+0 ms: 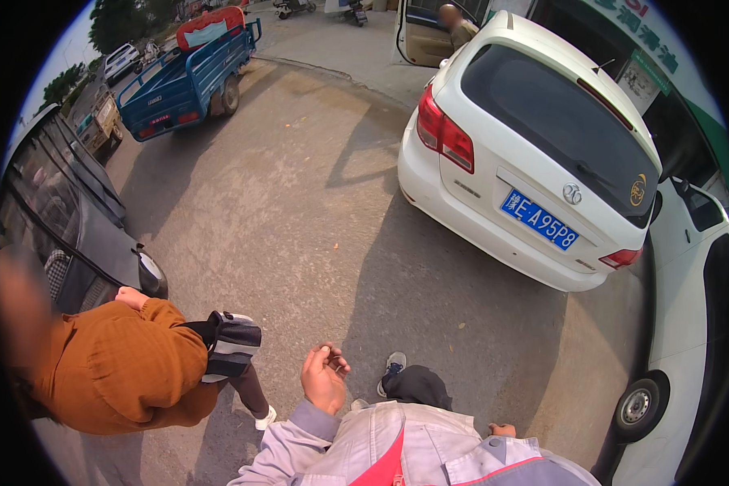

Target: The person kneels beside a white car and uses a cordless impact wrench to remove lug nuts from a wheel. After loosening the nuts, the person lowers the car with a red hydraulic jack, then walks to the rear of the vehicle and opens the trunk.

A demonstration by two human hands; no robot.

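My left hand (325,381) is raised in front of my jacket (409,449), below the middle of the view. Its fingers are curled in and pressed together near the tips, and a small dark spot shows there, too small to name. Low beside the right side of my jacket, only a bit of my right hand (502,430) peeks out; its fingers are mostly hidden. Neither hand touches a vehicle. One of my shoes (394,364) is on the pavement ahead of me.
A person in an orange-brown top (130,364) with a grey and black bag (233,347) is close on my left, beside a dark covered vehicle (97,219). A white car (494,190) stands ahead right, another white vehicle (688,324) right. A blue cargo tricycle (190,81) is far left.
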